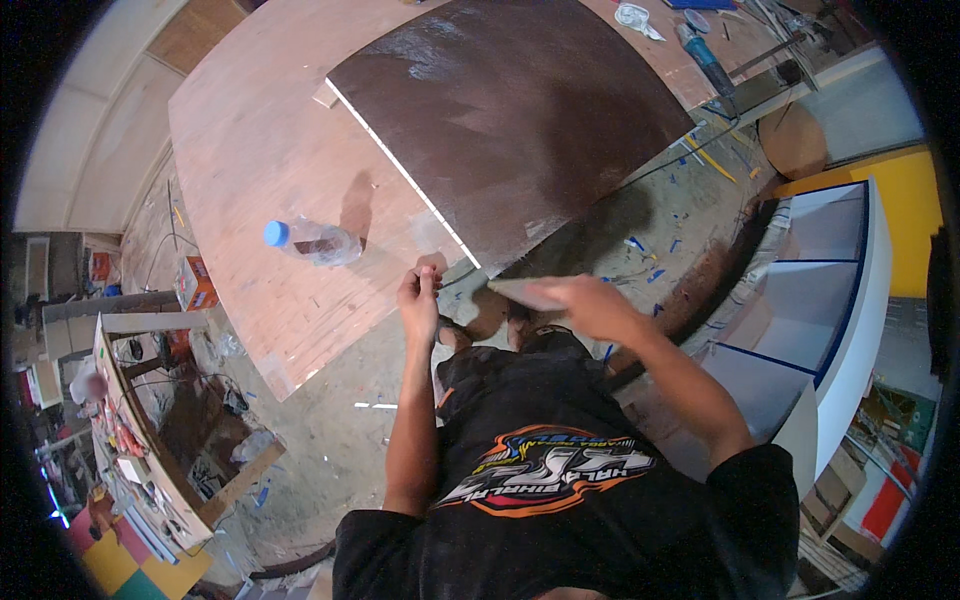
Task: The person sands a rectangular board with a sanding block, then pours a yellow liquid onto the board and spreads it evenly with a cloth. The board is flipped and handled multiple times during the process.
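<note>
My left hand (420, 292) is raised near the table's front corner, its thumb and fingers pinched together. Whatever sits between them, if anything, is too small to make out. My right hand (592, 305) grips a flat pale piece (522, 292) that tapers away from the fingers; its exact kind does not show. Just beyond both hands is the near corner of a dark brown board (510, 120) with a thin white edge (400, 170). It rests on a large plywood tabletop (240, 150). Left of it, a clear plastic bottle (325, 243) with a blue cap seems to stand upright.
A blue power tool (705, 60) with a cord lies at the far right. White shelving with blue edges (830, 290) stands on my right. A cluttered wooden workbench (150, 470) is on my left, near an orange box (198, 283). Blue scraps (655, 276) litter the floor.
</note>
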Demonstrator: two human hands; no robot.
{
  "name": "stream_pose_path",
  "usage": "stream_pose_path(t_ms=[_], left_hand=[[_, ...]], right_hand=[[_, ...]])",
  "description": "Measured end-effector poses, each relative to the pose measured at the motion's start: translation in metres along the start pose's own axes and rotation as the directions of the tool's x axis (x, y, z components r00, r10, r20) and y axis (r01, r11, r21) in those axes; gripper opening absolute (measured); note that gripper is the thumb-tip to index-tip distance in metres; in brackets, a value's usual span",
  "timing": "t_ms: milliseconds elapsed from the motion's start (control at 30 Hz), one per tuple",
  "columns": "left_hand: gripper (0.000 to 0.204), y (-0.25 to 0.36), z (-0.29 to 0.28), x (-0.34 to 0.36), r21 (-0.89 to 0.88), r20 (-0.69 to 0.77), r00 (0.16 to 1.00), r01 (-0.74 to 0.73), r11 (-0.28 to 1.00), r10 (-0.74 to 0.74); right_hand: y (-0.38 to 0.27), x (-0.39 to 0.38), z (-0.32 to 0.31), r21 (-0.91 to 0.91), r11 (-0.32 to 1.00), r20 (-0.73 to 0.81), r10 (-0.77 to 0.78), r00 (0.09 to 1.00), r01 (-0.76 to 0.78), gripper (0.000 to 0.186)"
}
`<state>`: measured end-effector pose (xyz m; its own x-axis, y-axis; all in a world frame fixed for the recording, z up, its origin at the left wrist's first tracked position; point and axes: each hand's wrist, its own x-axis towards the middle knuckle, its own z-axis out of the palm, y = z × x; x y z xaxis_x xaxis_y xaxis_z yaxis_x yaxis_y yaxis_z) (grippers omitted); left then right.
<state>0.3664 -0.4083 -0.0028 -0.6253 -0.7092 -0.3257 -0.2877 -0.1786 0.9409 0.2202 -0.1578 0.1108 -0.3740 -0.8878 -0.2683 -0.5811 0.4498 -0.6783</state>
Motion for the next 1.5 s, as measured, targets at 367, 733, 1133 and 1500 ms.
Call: stream_pose_path(t_ms=[367, 733, 1133, 1500], left_hand=[[0.035, -0.014, 0.093, -0.056, -0.149, 0.54, 0.778, 0.464, 0.873, -0.321], [0.043, 0.027, 0.11, -0.052, -0.559, 0.36, 0.848, 0.53, 0.638, -0.389], [0.039, 0.013, 0.106, -0.042, -0.642, 0.381, 0.848, 0.529, 0.555, -0.368], [0.061, -0.02, 0.088, -0.035, -0.451, 0.381, 0.835, 0.543, 0.708, -0.398]], right_hand=[[0.089, -0.038, -0.149, 0.212, 0.968, -0.391, 0.207, 0.897, -0.131, 0.043], [0.076, 0.051, -0.082, -0.377, 0.908, -0.151, -0.255, 0.955, 0.183, 0.065], [0.044, 0.085, -0.073, -0.519, 0.843, 0.084, -0.118, 0.989, 0.145, 0.044], [0.044, 0.094, -0.034, -0.634, 0.766, -0.015, -0.153, 0.988, 0.109, 0.043]])
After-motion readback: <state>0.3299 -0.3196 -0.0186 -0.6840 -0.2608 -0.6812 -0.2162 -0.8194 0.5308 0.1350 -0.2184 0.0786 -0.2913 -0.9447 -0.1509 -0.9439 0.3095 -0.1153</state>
